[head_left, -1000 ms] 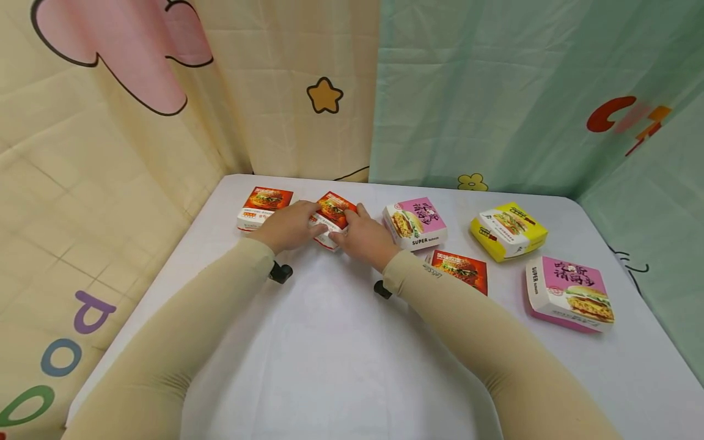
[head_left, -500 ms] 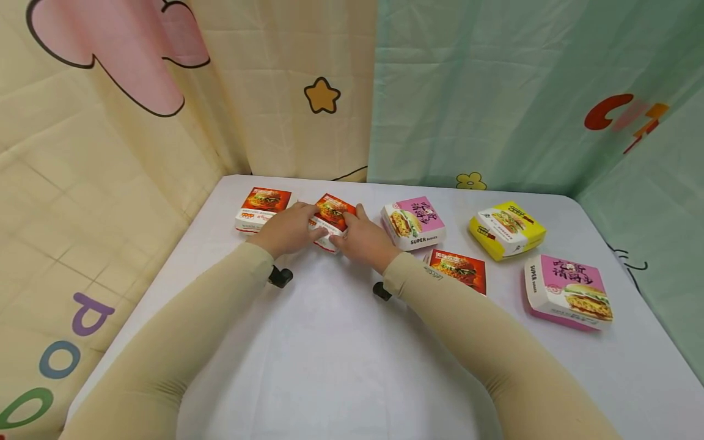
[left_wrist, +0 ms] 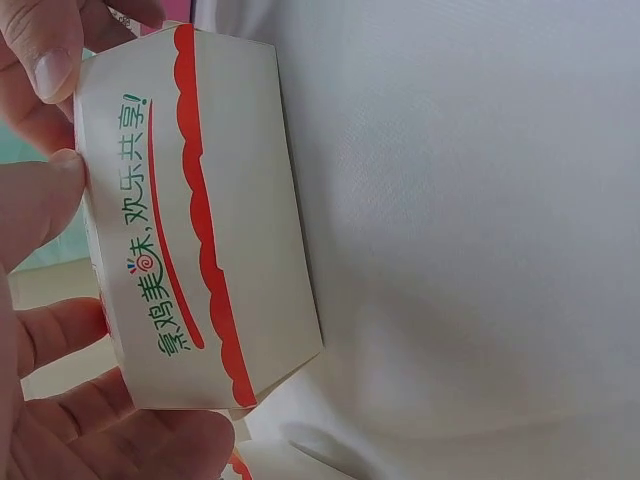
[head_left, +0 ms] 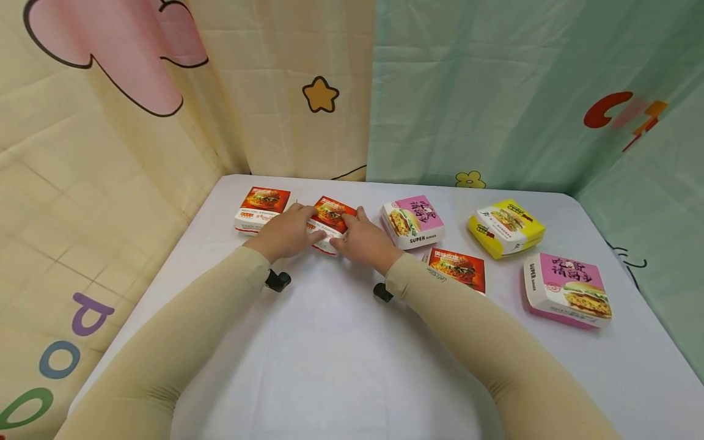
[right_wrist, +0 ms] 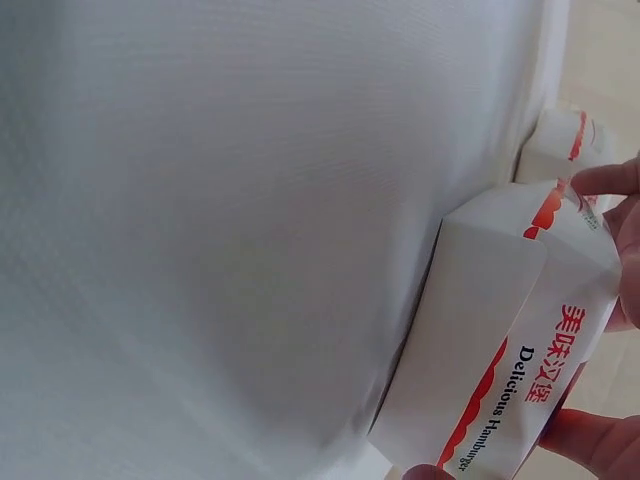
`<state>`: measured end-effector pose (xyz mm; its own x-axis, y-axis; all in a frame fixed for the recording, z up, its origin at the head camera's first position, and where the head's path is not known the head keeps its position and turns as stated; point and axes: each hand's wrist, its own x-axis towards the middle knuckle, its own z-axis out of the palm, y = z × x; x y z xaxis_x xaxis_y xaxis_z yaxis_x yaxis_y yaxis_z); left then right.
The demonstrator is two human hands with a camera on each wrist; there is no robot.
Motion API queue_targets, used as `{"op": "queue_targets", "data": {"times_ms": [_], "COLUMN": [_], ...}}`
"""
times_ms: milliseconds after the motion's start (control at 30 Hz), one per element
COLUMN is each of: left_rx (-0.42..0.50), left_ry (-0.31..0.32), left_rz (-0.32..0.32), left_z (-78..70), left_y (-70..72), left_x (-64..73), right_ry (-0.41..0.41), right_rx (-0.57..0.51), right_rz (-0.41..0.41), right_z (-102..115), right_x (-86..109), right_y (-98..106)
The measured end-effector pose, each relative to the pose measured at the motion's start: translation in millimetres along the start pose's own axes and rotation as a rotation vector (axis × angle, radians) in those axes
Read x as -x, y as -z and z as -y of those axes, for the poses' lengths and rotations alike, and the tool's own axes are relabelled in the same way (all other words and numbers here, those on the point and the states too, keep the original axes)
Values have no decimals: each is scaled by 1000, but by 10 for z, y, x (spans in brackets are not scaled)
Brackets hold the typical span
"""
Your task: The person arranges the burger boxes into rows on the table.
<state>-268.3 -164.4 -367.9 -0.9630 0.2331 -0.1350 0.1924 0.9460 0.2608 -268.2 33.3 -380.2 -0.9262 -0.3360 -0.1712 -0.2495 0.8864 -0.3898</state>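
Note:
A red and white burger box (head_left: 329, 214) stands on the white table between my two hands. My left hand (head_left: 286, 232) holds its left side, with the thumb at the front panel. On the other side, my right hand (head_left: 370, 243) grips the right edge, thumb also in front. In the left wrist view, the box's front panel (left_wrist: 235, 220) shows green lettering over a red scalloped band, close above the cloth. The right wrist view shows a side panel (right_wrist: 470, 340) marked "Delicious Hamburger". A matching red and white box (head_left: 264, 205) lies just left of my left hand.
Right of my hands sits a pink and white burger box (head_left: 414, 223). Beyond it is a yellow box (head_left: 507, 228), with another pink one (head_left: 569, 290) nearer. My right sleeve partly covers another red box (head_left: 459, 269). Printed curtains (head_left: 308, 140) border the table (head_left: 324, 366).
Both hands and the burger box they hold have shifted slightly toward me and to the left. The other boxes stay in place.

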Motion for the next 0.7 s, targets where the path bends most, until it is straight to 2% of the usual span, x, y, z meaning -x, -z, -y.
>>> {"op": "queue_targets", "data": {"times_ms": [367, 700], "left_rx": [17, 46], "left_ry": [8, -14], "left_rz": [22, 3], "left_z": [4, 40], "left_y": [11, 1], "left_x": [73, 140], "right_ry": [20, 16], "right_rx": [-17, -49], "right_rz": [19, 58], "right_z": [-24, -2], "right_x": [17, 64], "right_y": [-2, 47]}}
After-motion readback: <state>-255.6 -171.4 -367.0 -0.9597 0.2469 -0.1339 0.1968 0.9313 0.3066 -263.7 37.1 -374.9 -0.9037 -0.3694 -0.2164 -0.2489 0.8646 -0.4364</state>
